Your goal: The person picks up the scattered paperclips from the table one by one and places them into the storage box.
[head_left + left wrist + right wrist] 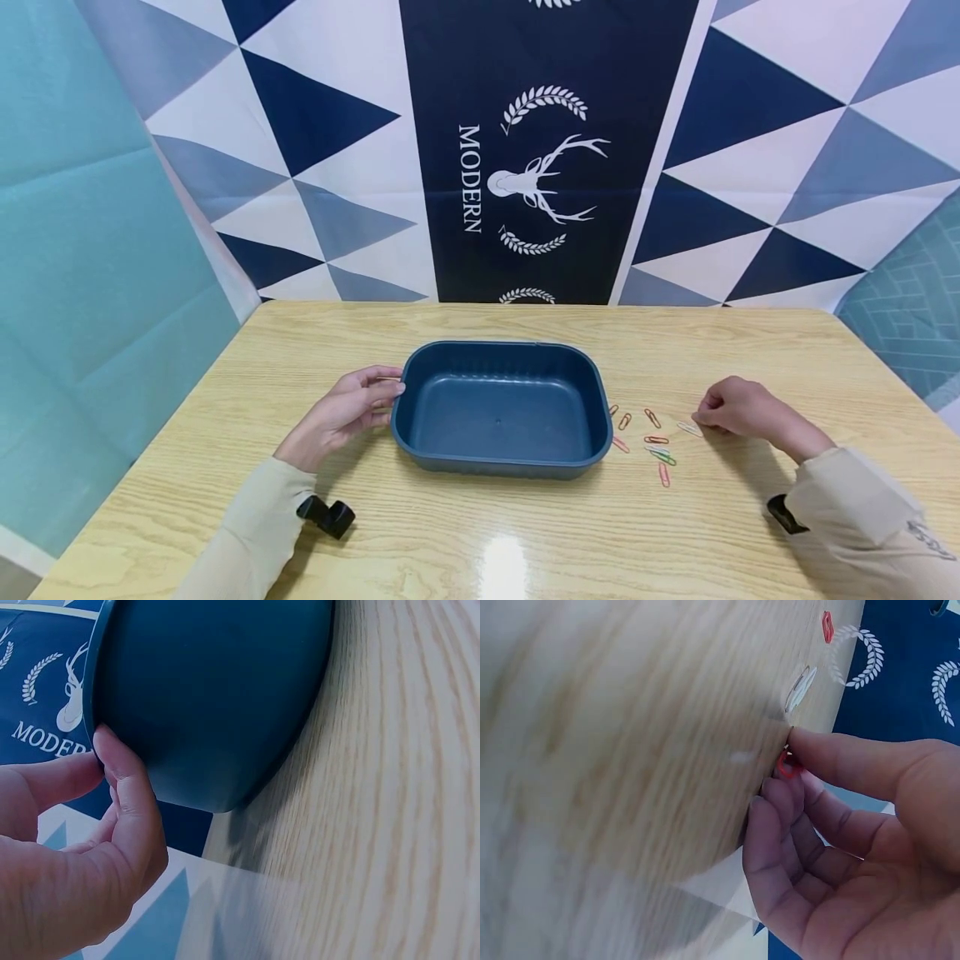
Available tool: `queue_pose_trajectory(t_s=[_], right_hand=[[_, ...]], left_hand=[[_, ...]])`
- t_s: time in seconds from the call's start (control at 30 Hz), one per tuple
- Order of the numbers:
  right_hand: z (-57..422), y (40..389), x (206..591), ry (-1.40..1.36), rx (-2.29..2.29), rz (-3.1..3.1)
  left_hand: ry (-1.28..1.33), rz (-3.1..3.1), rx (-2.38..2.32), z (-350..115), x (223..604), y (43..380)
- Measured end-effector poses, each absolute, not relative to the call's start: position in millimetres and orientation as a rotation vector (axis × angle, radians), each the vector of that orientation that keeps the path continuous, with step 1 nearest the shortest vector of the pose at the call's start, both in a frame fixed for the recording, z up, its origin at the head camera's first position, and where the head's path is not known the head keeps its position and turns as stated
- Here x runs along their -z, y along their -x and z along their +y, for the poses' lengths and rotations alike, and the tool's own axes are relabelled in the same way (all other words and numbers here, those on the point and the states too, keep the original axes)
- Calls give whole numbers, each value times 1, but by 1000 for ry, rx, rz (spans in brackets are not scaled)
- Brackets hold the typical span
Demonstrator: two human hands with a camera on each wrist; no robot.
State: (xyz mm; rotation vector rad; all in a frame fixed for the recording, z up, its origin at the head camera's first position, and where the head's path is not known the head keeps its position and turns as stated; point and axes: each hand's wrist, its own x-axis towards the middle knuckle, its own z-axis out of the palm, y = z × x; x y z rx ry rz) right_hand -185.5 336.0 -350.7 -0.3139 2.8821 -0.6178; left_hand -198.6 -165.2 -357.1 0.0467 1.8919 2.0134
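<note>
A dark blue plastic basin (498, 467) with rounded corners stands on the wooden table. At its left end, my left hand (352, 412) pinches the rim between thumb and fingertips; the left wrist view shows the fingers (127, 776) at the outer wall. To the right of the basin, my right hand (746, 412) is low over the table with a red paper clip (786, 765) pinched between thumb and fingers. Right by those fingertips lies a white paper clip (690, 428), largely in the open. The clip in my right hand is hidden in the head view.
Several loose paper clips lie between the basin and my right hand, among them a green one (666, 457), a pink one (663, 475) and a red one (656, 440). Behind the table's (337, 321) far edge hangs a patterned cloth (525, 275).
</note>
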Motion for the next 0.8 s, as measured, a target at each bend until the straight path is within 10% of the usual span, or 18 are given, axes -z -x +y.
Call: queue_pose_trajectory(t_s=[0.8], right_hand=[[346,185,352,103,905,2708]], left_hand=[[-55,1875,-2021,-165,356,199]])
